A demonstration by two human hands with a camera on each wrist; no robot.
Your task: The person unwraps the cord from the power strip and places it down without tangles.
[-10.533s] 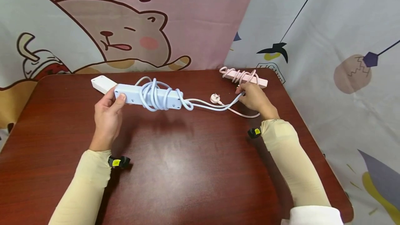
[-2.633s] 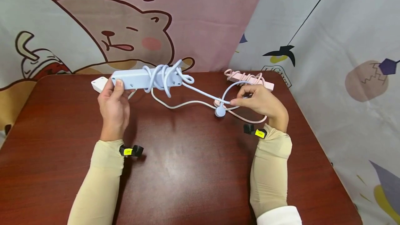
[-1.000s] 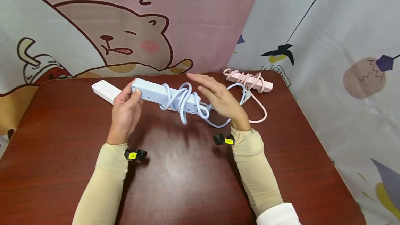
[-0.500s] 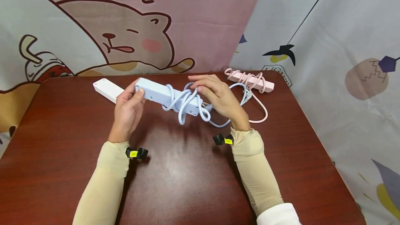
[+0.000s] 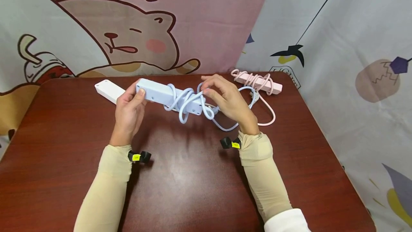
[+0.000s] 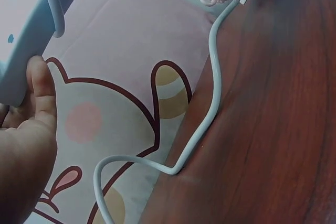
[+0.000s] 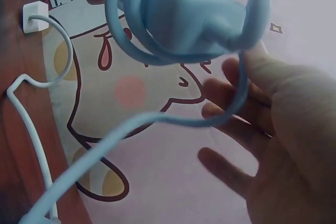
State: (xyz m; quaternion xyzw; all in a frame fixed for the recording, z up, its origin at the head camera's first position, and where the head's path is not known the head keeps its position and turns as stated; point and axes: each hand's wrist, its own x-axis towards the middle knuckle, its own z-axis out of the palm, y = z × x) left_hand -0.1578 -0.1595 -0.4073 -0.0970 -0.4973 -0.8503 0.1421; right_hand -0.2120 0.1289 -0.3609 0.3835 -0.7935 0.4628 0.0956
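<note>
My left hand [image 5: 129, 114] grips the end of a light-blue power strip [image 5: 154, 91], thumb on the near face, holding it above the table. Loose turns of the blue cord [image 5: 186, 101] wrap the strip's other half. At that end my right hand [image 5: 226, 99] pinches a stretch of this cord between thumb and fingers; the right wrist view shows the cord [image 7: 242, 85] passing between thumb and curled fingers. From there the cord's free length [image 5: 225, 130] hangs and curves to the right. The blue plug is mostly hidden behind the right hand.
A white power strip [image 5: 109, 90] lies at the back left of the brown table [image 5: 180, 189], its white cord [image 6: 216, 77] running right. A pink power strip [image 5: 273, 87] wrapped in its cord lies at the back right. Printed curtains [image 5: 212, 24] stand behind the table.
My right hand released the straightened cord, came left to the strip's end with fingers extended, then closed on the wrapped cord. The left hand lowered the strip and shifted it right; turns are bunched.
</note>
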